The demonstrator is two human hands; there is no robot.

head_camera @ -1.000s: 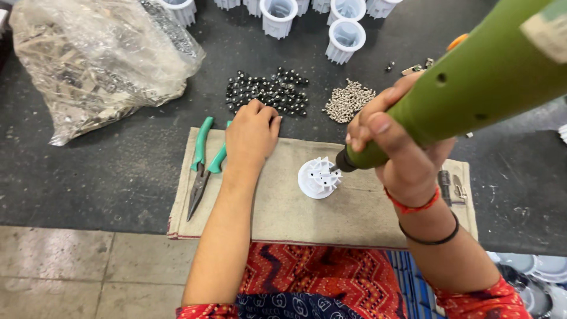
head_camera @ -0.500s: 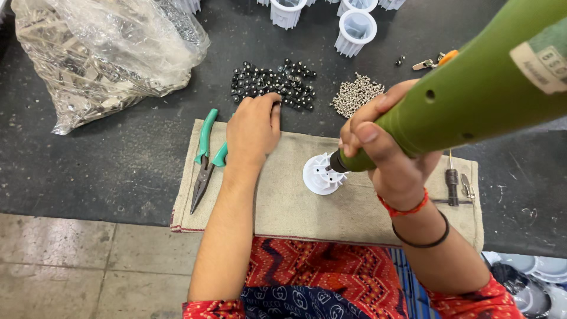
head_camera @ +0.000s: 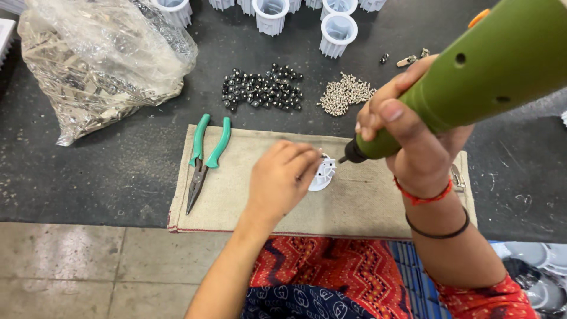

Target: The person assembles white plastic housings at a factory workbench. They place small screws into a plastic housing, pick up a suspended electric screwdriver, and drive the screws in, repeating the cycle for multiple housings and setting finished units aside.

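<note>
My right hand (head_camera: 413, 136) grips a green electric screwdriver (head_camera: 472, 77), tilted down to the left, with its black tip just above a small white round plastic part (head_camera: 324, 173). That part lies on a beige cloth mat (head_camera: 236, 195), and my left hand (head_camera: 282, 177) rests on it, fingers on its left side, partly hiding it. A pile of small black pieces (head_camera: 263, 90) and a pile of silver screws (head_camera: 345, 93) lie on the dark table beyond the mat.
Green-handled long-nose pliers (head_camera: 204, 153) lie on the mat's left end. A clear plastic bag of metal parts (head_camera: 100, 59) fills the far left. Several white ribbed plastic cups (head_camera: 338, 32) stand along the far edge. A small metal piece (head_camera: 458, 177) lies by my right wrist.
My left hand has come back from the black pieces to the white part on the mat. The screwdriver has tilted, its tip now just beside the part.
</note>
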